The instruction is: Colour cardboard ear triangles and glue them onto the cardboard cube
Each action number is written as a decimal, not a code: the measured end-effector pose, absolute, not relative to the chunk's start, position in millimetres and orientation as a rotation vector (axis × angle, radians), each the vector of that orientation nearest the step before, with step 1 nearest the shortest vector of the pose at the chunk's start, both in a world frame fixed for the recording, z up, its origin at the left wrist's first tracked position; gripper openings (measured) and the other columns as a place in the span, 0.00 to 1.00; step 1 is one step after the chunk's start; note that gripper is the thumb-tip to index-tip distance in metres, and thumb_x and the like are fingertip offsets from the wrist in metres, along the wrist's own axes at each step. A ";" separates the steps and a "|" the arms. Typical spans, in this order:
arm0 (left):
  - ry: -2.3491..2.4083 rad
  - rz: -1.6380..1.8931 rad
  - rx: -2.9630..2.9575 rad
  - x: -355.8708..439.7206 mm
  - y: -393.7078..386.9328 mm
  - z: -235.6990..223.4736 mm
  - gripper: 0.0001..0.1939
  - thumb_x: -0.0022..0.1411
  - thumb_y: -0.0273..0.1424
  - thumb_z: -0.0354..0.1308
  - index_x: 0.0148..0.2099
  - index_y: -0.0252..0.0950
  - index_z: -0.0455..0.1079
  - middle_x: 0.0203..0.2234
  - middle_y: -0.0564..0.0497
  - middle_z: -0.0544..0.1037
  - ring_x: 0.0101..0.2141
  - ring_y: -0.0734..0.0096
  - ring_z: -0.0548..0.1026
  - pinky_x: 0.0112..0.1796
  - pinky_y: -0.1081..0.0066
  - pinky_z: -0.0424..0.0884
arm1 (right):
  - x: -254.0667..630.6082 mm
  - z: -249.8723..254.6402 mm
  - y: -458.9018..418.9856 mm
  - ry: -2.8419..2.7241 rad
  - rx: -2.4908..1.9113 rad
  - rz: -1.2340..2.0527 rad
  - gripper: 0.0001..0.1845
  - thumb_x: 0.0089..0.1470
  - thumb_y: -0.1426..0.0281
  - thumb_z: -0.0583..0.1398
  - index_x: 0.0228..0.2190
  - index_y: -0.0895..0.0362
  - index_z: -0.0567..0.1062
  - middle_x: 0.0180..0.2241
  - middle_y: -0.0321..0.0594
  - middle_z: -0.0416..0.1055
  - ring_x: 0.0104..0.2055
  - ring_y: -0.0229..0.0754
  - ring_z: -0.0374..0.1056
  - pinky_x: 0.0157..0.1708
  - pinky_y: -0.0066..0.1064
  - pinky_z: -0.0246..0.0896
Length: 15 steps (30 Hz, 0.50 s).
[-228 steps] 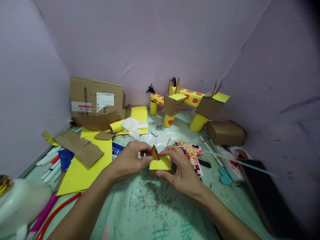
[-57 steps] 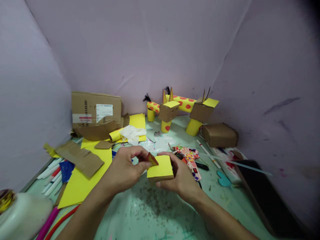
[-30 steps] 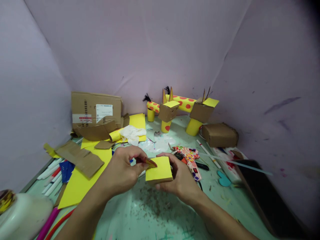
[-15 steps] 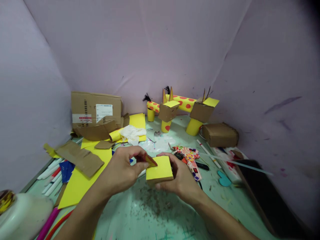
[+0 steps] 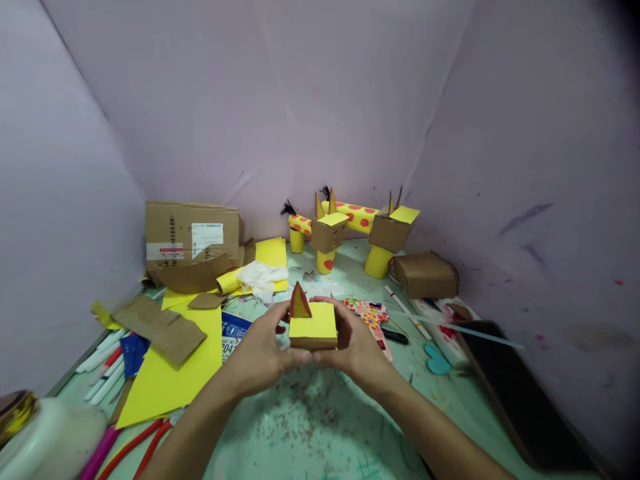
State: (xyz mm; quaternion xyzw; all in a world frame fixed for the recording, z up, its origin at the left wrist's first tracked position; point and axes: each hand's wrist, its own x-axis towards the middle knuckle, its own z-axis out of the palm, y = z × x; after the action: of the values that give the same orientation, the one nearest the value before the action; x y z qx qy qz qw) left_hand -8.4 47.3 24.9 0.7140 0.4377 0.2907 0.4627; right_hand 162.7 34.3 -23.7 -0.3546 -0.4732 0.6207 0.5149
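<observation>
Between both hands is a small cardboard box whose top is covered in yellow paper. A pointed triangle, yellow with a reddish-brown edge, stands upright on the top's left side. My left hand grips the box from the left, with its thumb along the near face. From the right, my right hand holds the same box, its thumb nearly meeting the other one. The fingers behind the box are partly hidden. Just right of my right hand lies a flower-patterned glue gun.
Two spotted cardboard-and-paper animals stand at the back. A carton leans at the back left near yellow paper and markers. On the right lie a brown box, a teal heart and a dark flat slab.
My left hand has let go of the triangle, which now stands on the box top, and has moved down to grip the box's left side. The view has shifted slightly.
</observation>
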 end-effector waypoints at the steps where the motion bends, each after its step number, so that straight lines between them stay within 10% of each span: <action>1: 1.090 0.745 1.730 -6.9 45.2 23.1 0.31 0.46 0.33 0.64 0.53 0.36 0.63 0.50 0.46 0.71 0.49 0.57 0.69 0.50 0.60 0.64 | 163.2 -23.8 33.9 -1.176 -0.840 1.500 0.42 0.31 0.81 0.67 0.50 0.52 0.64 0.53 0.44 0.66 0.52 0.49 0.65 0.49 0.39 0.61; 8: 1.166 0.820 1.426 -8.5 22.2 -11.3 0.32 0.45 0.34 0.65 0.52 0.33 0.60 0.49 0.40 0.72 0.46 0.54 0.72 0.47 0.58 0.68 | 199.9 -7.4 24.3 -1.345 -1.165 1.151 0.35 0.37 0.77 0.62 0.51 0.57 0.64 0.54 0.50 0.62 0.54 0.49 0.62 0.53 0.45 0.57; 15: 1.047 0.843 1.332 -10.3 4.7 -41.6 0.33 0.50 0.37 0.63 0.55 0.31 0.58 0.53 0.38 0.69 0.51 0.51 0.68 0.51 0.56 0.65 | 237.6 -19.3 14.9 -1.303 -1.511 0.832 0.18 0.42 0.63 0.62 0.37 0.58 0.74 0.33 0.45 0.76 0.35 0.46 0.72 0.32 0.37 0.68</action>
State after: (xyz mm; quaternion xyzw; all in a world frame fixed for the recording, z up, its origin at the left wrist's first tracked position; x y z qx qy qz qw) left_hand -10.3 4.7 -41.6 0.5710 0.4488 0.3613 0.5848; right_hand 237.6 14.9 -19.3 -0.6169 -0.5319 0.3395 0.4703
